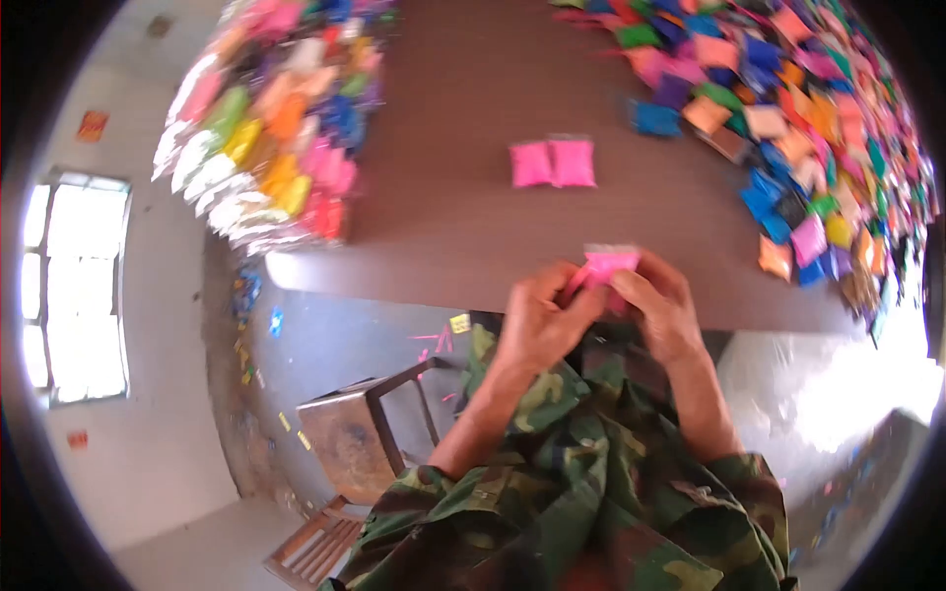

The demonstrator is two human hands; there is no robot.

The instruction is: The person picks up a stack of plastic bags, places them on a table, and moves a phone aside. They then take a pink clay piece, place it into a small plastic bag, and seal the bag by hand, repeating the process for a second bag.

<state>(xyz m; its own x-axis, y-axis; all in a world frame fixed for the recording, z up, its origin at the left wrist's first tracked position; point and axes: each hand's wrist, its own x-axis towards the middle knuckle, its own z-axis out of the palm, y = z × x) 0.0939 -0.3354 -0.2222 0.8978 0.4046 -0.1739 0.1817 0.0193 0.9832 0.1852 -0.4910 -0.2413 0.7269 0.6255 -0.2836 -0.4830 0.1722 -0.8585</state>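
Both of my hands hold one small pink packet (609, 264) at the near edge of the dark brown table (463, 227). My left hand (540, 317) pinches its left side, and my right hand (662, 307) grips its right side. Further out on the table lie two pink packets (553, 163) side by side, apart from my hands. My forearms come up from camouflage sleeves.
A stacked pile of coloured packets (281, 118) covers the table's left part. A loose heap of coloured packets (798, 128) spreads along the right side. Below the table edge stand a wooden stool (360, 433) and a slatted chair (315, 547). A window (74, 286) is at left.
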